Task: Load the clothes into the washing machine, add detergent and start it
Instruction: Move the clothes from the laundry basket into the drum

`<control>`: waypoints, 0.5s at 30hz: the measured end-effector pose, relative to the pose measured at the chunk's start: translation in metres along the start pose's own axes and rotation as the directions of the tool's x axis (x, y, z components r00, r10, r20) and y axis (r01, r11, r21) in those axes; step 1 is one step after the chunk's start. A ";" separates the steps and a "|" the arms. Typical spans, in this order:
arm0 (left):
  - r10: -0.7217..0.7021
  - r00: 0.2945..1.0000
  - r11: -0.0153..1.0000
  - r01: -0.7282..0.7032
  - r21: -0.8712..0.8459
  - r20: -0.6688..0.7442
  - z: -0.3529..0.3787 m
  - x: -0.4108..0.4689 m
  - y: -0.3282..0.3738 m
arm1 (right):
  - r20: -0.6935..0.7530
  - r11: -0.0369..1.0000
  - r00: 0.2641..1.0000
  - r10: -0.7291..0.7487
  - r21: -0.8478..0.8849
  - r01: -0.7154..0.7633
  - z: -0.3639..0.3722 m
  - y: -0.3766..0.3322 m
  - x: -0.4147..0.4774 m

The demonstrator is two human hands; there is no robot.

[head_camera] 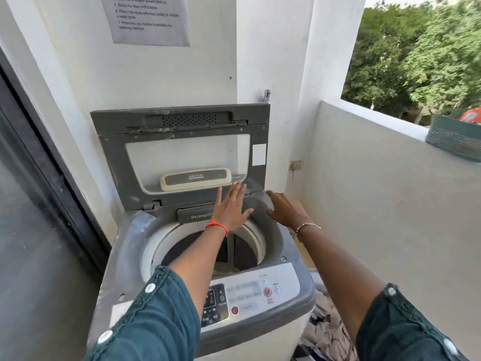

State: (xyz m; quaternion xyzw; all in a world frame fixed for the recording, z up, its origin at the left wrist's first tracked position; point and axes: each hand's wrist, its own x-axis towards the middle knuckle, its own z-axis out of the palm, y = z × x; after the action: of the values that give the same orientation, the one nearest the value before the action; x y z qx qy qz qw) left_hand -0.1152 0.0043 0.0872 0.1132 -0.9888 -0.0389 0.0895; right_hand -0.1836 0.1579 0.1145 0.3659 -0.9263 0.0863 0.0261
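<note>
The lid (pixel 182 157) is stood upright at the washing machine's (pixel 260 321) back edge, both hands, left (pixel 230 209) and right (pixel 285 208), spread empty, exposing the drum for the clothes (pixel 330 332) heaped beside its right side.

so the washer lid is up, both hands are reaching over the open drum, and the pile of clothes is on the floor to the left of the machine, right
Not quite. The head view shows the pile of clothes on the floor to the right of the washer, not the left. The rest holds: the lid is up, and the left hand and right hand reach over the open drum.
</note>
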 end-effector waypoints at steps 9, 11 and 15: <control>0.235 0.971 0.970 -0.230 -0.083 0.045 0.037 0.006 0.117 | 0.020 0.949 0.954 0.298 0.106 -0.298 0.022 0.091 -0.093; 0.283 0.957 0.956 -0.277 -0.092 0.060 0.048 0.009 0.144 | 0.024 0.932 0.937 0.348 0.099 -0.348 0.026 0.115 -0.110; 0.333 0.939 0.940 -0.323 -0.113 0.089 0.073 0.020 0.191 | 0.066 0.900 0.905 0.420 0.094 -0.425 0.039 0.161 -0.134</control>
State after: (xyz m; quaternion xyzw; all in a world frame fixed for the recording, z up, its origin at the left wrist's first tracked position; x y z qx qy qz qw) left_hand -0.1899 0.1896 0.0372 -0.0601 -0.9941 -0.0774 0.0474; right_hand -0.1948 0.3565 0.0384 0.1591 -0.9780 0.1312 -0.0330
